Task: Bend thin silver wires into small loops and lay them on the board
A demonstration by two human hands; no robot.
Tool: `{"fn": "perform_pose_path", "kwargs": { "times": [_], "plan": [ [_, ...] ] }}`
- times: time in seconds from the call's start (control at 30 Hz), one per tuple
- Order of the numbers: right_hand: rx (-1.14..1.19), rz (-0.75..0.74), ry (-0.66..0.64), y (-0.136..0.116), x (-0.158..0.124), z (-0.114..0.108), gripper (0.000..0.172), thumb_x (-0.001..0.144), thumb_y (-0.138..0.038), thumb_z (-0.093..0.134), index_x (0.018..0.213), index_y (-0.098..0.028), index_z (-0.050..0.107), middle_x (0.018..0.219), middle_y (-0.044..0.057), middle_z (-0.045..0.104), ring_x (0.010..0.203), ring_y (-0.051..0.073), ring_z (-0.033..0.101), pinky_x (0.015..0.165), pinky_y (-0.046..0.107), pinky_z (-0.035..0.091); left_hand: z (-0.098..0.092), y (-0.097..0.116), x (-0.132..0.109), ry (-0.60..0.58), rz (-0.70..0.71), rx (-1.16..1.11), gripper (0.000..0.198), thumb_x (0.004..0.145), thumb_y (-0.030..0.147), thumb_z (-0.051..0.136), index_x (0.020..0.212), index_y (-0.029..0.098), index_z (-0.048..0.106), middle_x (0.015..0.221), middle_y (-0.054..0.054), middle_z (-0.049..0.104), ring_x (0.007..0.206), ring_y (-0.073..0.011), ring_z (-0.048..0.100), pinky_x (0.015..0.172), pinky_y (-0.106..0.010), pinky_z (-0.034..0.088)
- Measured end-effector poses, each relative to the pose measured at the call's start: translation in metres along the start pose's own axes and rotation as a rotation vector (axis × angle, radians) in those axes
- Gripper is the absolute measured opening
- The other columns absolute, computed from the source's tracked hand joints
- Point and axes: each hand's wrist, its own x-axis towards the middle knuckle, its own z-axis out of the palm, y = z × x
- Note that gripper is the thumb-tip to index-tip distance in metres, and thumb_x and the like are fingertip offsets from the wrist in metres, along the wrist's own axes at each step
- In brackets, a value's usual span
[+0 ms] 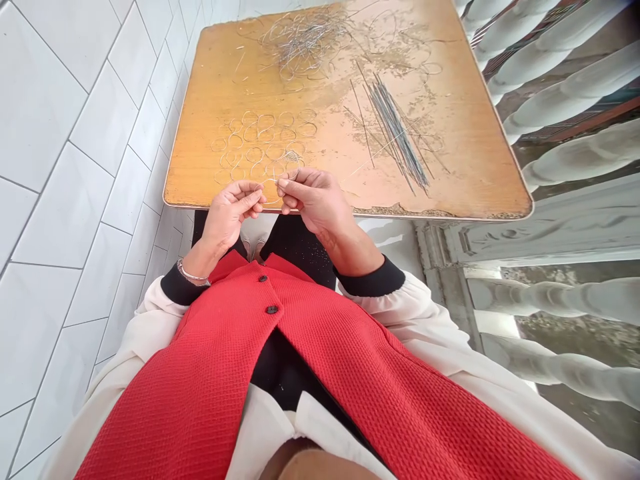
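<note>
My left hand (231,212) and my right hand (311,197) meet at the near edge of a worn wooden table (480,180). Both pinch the same thin wire loop (286,168), which arches up between the fingertips. Just beyond my fingers, several finished wire rings (260,141) lie in rows on the tabletop. A bundle of straight wire pieces (395,123) lies to the right of the rings. A tangled heap of wire (300,40) sits at the far side of the table.
A white tiled wall (65,167) runs close along the left. White stone balusters (575,87) and a rail stand on the right. My red vest (210,373) and pale sleeves fill the foreground.
</note>
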Motion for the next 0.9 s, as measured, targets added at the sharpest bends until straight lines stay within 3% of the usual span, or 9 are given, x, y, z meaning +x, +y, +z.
{"fn": "perform_pose_path", "kwargs": {
  "times": [0.13, 0.23, 0.33, 0.47, 0.67, 0.9],
  "plan": [
    [-0.008, -0.020, 0.006, 0.000, 0.000, 0.002, 0.029, 0.076, -0.030, 0.085, 0.068, -0.017, 0.060, 0.060, -0.005, 0.056, 0.044, 0.003, 0.042, 0.045, 0.017, 0.050, -0.002, 0.000, 0.002, -0.012, -0.020, 0.017, 0.010, 0.086, 0.012, 0.074, 0.080, 0.015, 0.067, 0.067, 0.004, 0.067, 0.053, -0.0026, 0.057, 0.054, -0.016, 0.043],
    [0.015, -0.046, 0.050, 0.004, 0.000, 0.005, 0.031, 0.075, -0.036, 0.086, 0.070, -0.019, 0.060, 0.059, -0.006, 0.055, 0.046, 0.004, 0.045, 0.048, 0.017, 0.051, 0.001, -0.001, 0.000, -0.009, -0.039, -0.005, 0.008, 0.090, 0.022, 0.073, 0.086, 0.017, 0.069, 0.074, 0.003, 0.070, 0.059, -0.0034, 0.061, 0.058, -0.016, 0.046],
    [0.036, -0.044, 0.033, 0.007, 0.000, 0.008, 0.034, 0.075, -0.042, 0.085, 0.071, -0.019, 0.060, 0.059, -0.006, 0.054, 0.046, 0.004, 0.046, 0.046, 0.017, 0.050, 0.005, -0.004, -0.003, -0.018, -0.033, -0.048, 0.020, 0.096, 0.034, 0.065, 0.084, 0.018, 0.068, 0.082, 0.001, 0.072, 0.065, -0.0048, 0.064, 0.061, -0.017, 0.048],
    [0.025, -0.082, 0.013, 0.008, 0.001, 0.008, 0.036, 0.075, -0.044, 0.085, 0.072, -0.019, 0.059, 0.060, -0.006, 0.054, 0.044, 0.004, 0.045, 0.042, 0.018, 0.045, 0.007, -0.011, -0.003, -0.031, 0.022, -0.072, 0.023, 0.099, 0.037, 0.060, 0.086, 0.019, 0.068, 0.072, 0.002, 0.068, 0.060, -0.0052, 0.062, 0.059, -0.017, 0.049],
    [-0.048, -0.097, -0.015, 0.006, 0.000, 0.007, 0.035, 0.074, -0.042, 0.086, 0.072, -0.019, 0.059, 0.057, -0.006, 0.056, 0.043, 0.006, 0.046, 0.042, 0.020, 0.047, 0.001, -0.020, -0.003, -0.035, 0.055, -0.030, 0.025, 0.094, 0.043, 0.066, 0.089, 0.019, 0.070, 0.064, 0.003, 0.065, 0.053, -0.0051, 0.059, 0.053, -0.017, 0.046],
    [-0.114, -0.033, -0.048, 0.001, 0.003, 0.005, 0.028, 0.076, -0.033, 0.085, 0.071, -0.018, 0.061, 0.057, -0.005, 0.056, 0.043, 0.005, 0.047, 0.043, 0.019, 0.046, -0.011, -0.001, 0.000, 0.005, -0.030, 0.172, 0.036, 0.090, 0.054, 0.067, 0.094, 0.019, 0.072, 0.087, -0.004, 0.076, 0.063, -0.0076, 0.067, 0.053, -0.017, 0.046]
  ]
}}
